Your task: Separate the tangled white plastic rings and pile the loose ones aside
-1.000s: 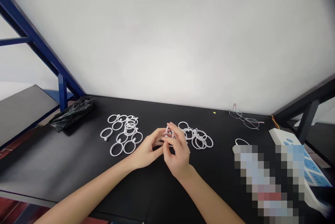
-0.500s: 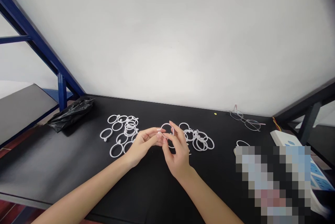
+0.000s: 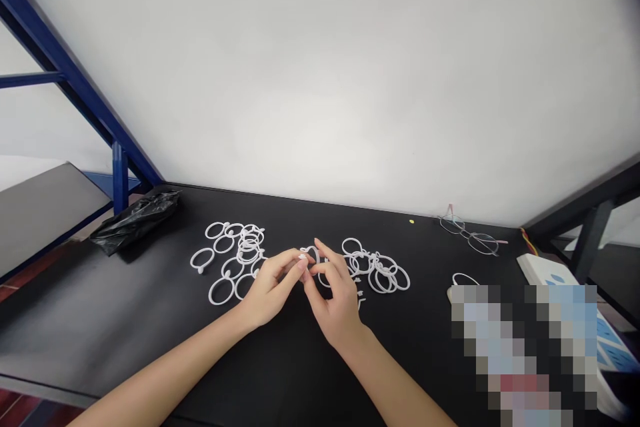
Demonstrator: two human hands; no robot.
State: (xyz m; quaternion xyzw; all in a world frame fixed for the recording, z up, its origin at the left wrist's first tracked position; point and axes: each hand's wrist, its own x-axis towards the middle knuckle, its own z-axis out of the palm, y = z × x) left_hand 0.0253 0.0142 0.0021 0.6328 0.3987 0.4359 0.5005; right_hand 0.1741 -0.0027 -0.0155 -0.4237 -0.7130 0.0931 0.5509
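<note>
Both my hands meet over the middle of the black table [image 3: 125, 320]. My left hand [image 3: 273, 287] and my right hand [image 3: 335, 294] pinch one white plastic ring [image 3: 313, 255] between their fingertips, and the ring is partly hidden by the fingers. A pile of several loose white rings [image 3: 233, 257] lies just left of my left hand. Another cluster of white rings [image 3: 380, 270], some linked together, lies right of my right hand.
A crumpled black plastic bag [image 3: 135, 220] sits at the back left near a blue metal frame [image 3: 75, 90]. Thin-framed glasses [image 3: 473, 234] lie at the back right. A white and blue box [image 3: 545, 274] and a blurred patch fill the right side.
Both hands have sunk slightly toward the table and drawn closer together. The ring stood clear above the fingers half a second ago and is now more covered by them.
</note>
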